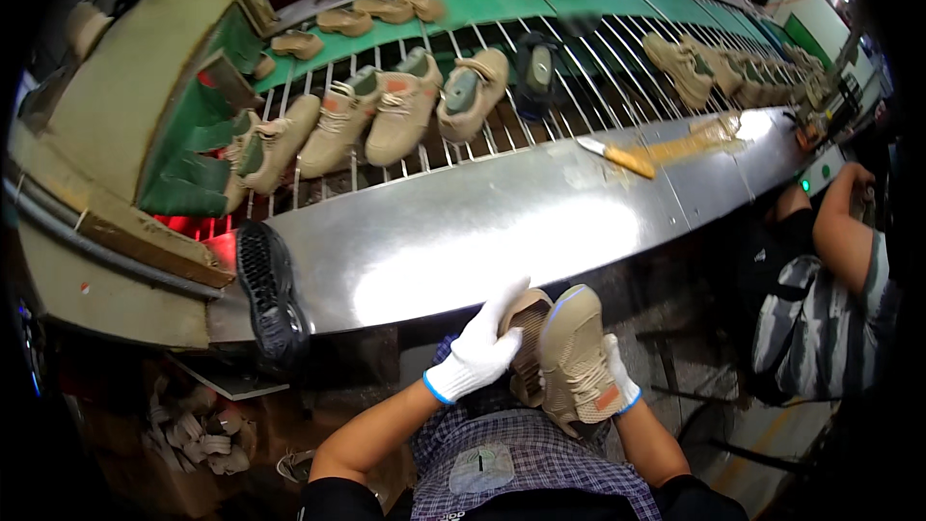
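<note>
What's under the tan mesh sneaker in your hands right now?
Under the tan mesh sneaker a tan ribbed sole piece shows, pressed by the white-gloved left hand. The right hand cups the shoe's far side; its palm and the sole's lower end are covered.

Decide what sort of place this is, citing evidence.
Probably a shoe factory line: tan shoes ride a barred conveyor, and the gloved left hand and right hand hold a shoe beside a steel bench.
</note>
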Demonstrator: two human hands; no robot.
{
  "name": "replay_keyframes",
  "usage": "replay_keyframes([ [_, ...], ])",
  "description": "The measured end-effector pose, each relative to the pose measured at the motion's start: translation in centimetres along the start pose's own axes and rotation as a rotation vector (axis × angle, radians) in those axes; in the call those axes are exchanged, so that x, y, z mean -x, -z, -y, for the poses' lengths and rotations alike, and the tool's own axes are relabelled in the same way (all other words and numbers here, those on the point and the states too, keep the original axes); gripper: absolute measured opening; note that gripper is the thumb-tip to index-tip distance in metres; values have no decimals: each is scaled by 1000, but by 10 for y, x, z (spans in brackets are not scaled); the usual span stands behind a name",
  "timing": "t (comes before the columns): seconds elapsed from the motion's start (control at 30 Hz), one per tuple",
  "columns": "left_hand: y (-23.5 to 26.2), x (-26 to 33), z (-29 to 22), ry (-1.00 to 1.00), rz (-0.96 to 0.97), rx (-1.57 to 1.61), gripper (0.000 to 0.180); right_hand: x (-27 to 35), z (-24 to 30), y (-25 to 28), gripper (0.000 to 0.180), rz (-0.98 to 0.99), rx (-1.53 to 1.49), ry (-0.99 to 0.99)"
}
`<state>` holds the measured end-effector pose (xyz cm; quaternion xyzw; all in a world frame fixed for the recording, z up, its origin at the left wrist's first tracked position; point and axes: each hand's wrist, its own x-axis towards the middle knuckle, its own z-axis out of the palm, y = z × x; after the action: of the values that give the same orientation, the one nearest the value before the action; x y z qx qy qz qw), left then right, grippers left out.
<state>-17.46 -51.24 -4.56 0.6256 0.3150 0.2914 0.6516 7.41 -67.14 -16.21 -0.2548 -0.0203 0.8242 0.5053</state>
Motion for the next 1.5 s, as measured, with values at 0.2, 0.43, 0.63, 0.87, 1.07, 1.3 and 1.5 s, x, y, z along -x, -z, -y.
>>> replay_keyframes([
  [0.2, 9, -7, 1, -95, 139, 69, 80, 7, -27, -21, 85, -108, 90, 40],
  [0.43, 4, -14, -20, -197, 181, -203, 89, 11, -24, -45, 74, -226, 413, 131],
  [0.63, 7, -10, -17, -253, 159, -244, 87, 8, -23, -40, 72, -125, 423, 113],
  [0.87, 13, -8, -15, -285, 174, -255, 86, 2, -27, -44, 66, -193, 480, 131],
  [1.07, -5, -14, 1, -242, 97, -127, 69, 5, -34, -44, 65, -273, 446, 155],
  [1.3, -14, -73, -10, -177, 608, -188, 85, 17, -37, -30, 79, -16, -28, 245],
  [1.5, -12, -102, -31, -59, 972, -372, 105, 19, -58, 10, 94, 17, -108, 256],
])
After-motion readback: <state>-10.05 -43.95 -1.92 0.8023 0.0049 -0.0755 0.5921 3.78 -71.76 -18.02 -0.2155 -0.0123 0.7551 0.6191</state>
